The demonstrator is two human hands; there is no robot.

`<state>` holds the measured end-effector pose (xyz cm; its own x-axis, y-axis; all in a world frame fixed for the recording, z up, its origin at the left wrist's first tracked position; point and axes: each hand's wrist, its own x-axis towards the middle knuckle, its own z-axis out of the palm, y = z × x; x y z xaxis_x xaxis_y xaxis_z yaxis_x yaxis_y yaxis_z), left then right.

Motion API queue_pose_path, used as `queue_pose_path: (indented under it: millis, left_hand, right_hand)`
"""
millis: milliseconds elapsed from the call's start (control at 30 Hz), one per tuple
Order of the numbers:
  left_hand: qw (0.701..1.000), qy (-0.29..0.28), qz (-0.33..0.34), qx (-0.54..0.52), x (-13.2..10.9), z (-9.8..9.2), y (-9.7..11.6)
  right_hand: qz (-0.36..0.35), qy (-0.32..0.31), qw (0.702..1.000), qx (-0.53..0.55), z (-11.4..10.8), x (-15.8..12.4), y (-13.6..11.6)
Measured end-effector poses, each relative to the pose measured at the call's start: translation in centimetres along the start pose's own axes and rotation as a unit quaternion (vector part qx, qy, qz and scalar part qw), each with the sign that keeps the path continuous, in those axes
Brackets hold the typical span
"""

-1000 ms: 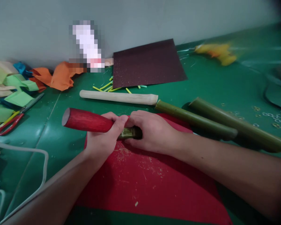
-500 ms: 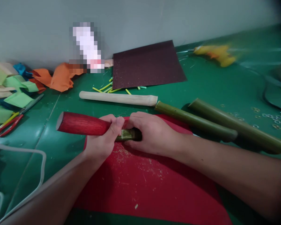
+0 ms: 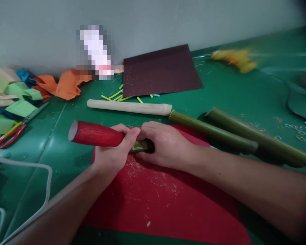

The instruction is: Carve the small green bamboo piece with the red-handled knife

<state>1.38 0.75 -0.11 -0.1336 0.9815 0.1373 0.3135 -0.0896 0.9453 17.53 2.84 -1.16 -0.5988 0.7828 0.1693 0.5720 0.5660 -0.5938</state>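
Note:
My left hand is closed round a thick red wooden tool handle, whose blunt end points left. The tool's working end is hidden under my fingers. My right hand grips a short green bamboo piece lying over the red sheet. Pale lines show on the bamboo's surface between the hands. The left thumb presses close beside the right fingers. Fine shavings and a small chip are scattered on the sheet.
Beyond my hands lie a pale peeled stick and two green bamboo lengths. A dark brown sheet covers yellow strips. Scissors and crumpled coloured paper are at left, near a white cable. Small rings lie at right.
My left hand and the red handle have shifted slightly right, towards my right hand. The right hand and the bamboo piece stay nearly in place.

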Motion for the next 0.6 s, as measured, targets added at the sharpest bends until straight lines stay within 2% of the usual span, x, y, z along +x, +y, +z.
queue_pose_path:
  millis: [200, 333, 600]
  left_hand:
    - [0.997, 0.001, -0.001, 0.074, 0.48, -0.27, 0.14]
    - [1.0, -0.001, 0.0, 0.026, 0.52, -0.48, 0.06]
    - [0.997, -0.06, 0.05, 0.01, 0.04, -0.79, -0.18]
  right_hand:
    - [-0.006, 0.0, 1.0, -0.023, -0.01, -0.05, 0.01]
    - [-0.002, -0.009, 1.0, -0.009, -0.06, -0.12, -0.1]
    - [-0.005, 0.0, 1.0, -0.002, -0.01, -0.08, -0.02]
